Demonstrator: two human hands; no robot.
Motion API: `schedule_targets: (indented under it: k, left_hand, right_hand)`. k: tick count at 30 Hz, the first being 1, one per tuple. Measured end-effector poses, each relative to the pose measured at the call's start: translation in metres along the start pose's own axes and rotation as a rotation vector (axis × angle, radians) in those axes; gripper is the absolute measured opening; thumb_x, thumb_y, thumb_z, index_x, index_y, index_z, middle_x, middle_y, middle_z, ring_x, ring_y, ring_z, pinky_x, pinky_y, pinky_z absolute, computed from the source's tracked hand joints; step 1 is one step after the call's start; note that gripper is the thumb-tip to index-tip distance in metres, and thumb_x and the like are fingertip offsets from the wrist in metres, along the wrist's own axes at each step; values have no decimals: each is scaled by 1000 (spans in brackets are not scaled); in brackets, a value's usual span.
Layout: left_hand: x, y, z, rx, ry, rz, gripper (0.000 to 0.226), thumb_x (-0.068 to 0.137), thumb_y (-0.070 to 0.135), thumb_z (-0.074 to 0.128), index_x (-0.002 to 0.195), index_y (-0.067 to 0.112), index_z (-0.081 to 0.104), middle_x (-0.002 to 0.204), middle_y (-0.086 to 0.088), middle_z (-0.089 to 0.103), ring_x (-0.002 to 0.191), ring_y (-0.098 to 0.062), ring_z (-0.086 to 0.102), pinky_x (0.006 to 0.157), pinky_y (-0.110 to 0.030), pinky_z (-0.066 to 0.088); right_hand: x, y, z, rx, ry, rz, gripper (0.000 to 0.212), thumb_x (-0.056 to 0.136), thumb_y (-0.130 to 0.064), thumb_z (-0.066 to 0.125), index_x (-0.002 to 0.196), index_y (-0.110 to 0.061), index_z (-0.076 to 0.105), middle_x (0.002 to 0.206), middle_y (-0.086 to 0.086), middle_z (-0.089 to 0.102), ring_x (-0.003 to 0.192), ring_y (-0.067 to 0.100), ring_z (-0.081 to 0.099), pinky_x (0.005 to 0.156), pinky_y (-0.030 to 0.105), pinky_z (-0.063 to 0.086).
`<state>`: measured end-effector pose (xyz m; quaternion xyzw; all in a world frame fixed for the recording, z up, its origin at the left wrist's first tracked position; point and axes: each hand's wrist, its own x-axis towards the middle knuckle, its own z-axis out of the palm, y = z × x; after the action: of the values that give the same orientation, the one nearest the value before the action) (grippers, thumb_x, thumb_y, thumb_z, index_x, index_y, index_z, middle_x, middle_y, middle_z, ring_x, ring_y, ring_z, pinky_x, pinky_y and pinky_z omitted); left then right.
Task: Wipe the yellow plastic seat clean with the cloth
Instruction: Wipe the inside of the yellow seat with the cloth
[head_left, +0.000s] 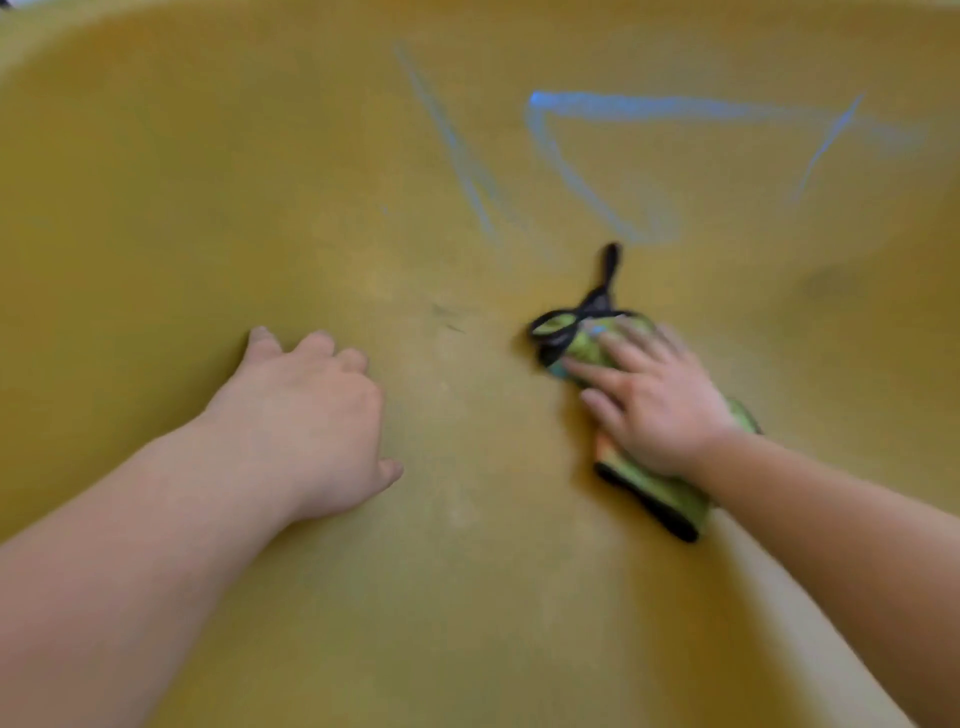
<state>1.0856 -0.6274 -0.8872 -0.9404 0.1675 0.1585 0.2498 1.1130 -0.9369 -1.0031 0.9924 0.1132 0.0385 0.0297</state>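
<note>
The seat fills the view, blurred. The right hand presses the green, black-edged cloth flat on it right of centre, fingers straight and slightly spread. A black loop sticks out beyond the cloth. Blue marks lie farther up, well apart from the cloth. The left hand rests on the seat, fingers loosely bent, holding nothing.

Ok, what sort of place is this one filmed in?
Hard to say: the yellow plastic seat fills the view. Blue scribbles and the cleaning cloth suggest a shared or children's seat, perhaps a play area.
</note>
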Motion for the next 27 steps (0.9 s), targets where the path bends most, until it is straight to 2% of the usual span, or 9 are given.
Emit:
schedule_targets:
  k: [3,6,7,12,14,16,18,23,27]
  left_hand:
    - [1,0,3,10,9,2,77,82,76,38,135,22,51,150,-1,37,138,-28,31,110,-62,26]
    - [2,4,4,15,3,-4,77,81,77,38,133,22,52,148,-2,39,135,-28,33,108,-62,28]
    - [3,4,5,17,10,-8,76,81,77,37,132,22,53,145,-2,41,133,-28,34,107,-61,29]
    - [13,8,-4,60,94,-38,63,87,69,37,130,25,50,130,0,46,123,-25,40,101,-52,36]
    - [27,11,-11,62,161,-39,61,91,63,36,136,23,45,134,-2,44,126,-26,39,103,-55,35]
    - [47,17,-15,35,231,-40,66,93,59,34,145,18,35,145,-5,38,134,-29,34,108,-60,28]
    - [69,27,-15,-27,302,-51,74,94,58,35,152,15,23,156,-8,27,143,-32,24,113,-63,22]
    - [109,66,-1,-125,473,-2,88,89,71,31,157,19,10,165,-9,3,150,-35,3,117,-62,7]
    - [129,88,0,-164,563,95,96,82,79,23,158,22,9,165,-8,-1,151,-32,-4,117,-61,0]
  right_hand:
    - [0,35,-2,-43,76,312,57,100,-60,18,153,-45,33,169,-4,11,156,26,5,125,52,6]
    - [22,-9,2,92,97,567,61,101,-59,22,158,-38,21,170,3,-5,156,31,-5,125,51,3]
    - [29,-31,2,130,96,568,61,101,-59,23,158,-37,22,170,5,-3,156,32,-4,125,51,4]
    - [20,-122,0,233,15,-49,54,104,-57,18,156,-44,24,170,-6,1,156,24,-4,126,46,0]
    - [7,-112,2,218,-9,-200,51,104,-53,20,154,-48,24,169,-9,3,156,21,-3,126,45,0]
    - [-4,-75,6,129,-32,-226,50,104,-52,22,154,-50,23,169,-10,4,156,21,-3,126,45,-1]
    - [-12,-21,12,32,-29,-69,53,101,-52,17,154,-52,19,169,-10,1,156,23,-5,125,47,-3]
    - [-29,118,-5,-159,83,532,58,102,-56,18,158,-44,8,169,-1,-15,154,32,-17,121,62,-6]
    - [-13,170,-37,-256,224,674,63,101,-58,22,159,-37,10,167,8,-19,152,37,-18,120,65,-5]
